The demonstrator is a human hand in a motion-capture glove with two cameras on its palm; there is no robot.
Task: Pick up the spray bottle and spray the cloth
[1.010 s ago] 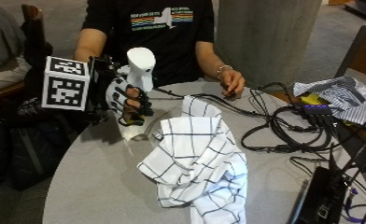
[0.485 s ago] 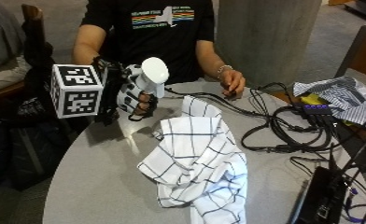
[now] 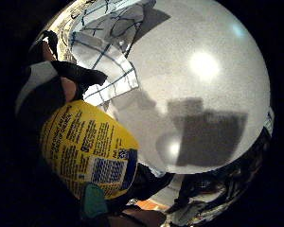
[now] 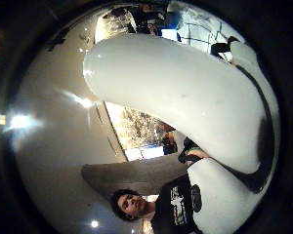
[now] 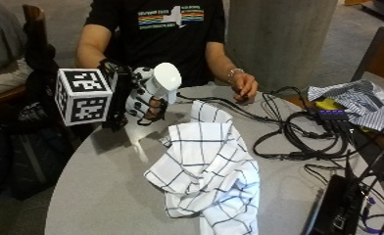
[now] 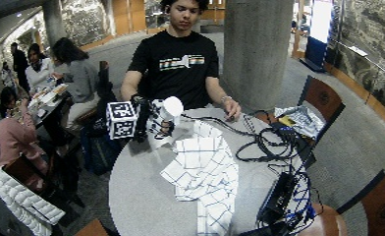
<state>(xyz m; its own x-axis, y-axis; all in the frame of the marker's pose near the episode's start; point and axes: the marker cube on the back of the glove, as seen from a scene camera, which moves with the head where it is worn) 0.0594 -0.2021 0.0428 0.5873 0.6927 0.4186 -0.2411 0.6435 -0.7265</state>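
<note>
A person sits at a round grey table [image 5: 107, 196] and holds a white spray bottle [image 5: 159, 85] in the gloved right hand [image 5: 136, 98], lifted above the table and apart from its surface. The fingers [image 5: 154, 105] are curled around the neck of the bottle, below its rounded white head, and the head points toward the cloth [image 5: 208, 166]. The cloth is white with thin dark check lines; it lies crumpled on the table just beside the bottle, on the side away from the person's right arm. In the little finger side palm view the yellow label [image 3: 87, 151] of the bottle is close to the palm, and the cloth [image 3: 106, 61] lies on the pale table beyond it. The bare left hand [image 5: 245, 88] rests on the table edge, beyond the cloth. Past the cloth, black cables [image 5: 302, 137] lie in loops on the table, and a striped fabric [image 5: 358, 100] lies near the far edge. Behind the person a thick concrete column [image 5: 276, 39] stands, and the floor of the room is grey.
</note>
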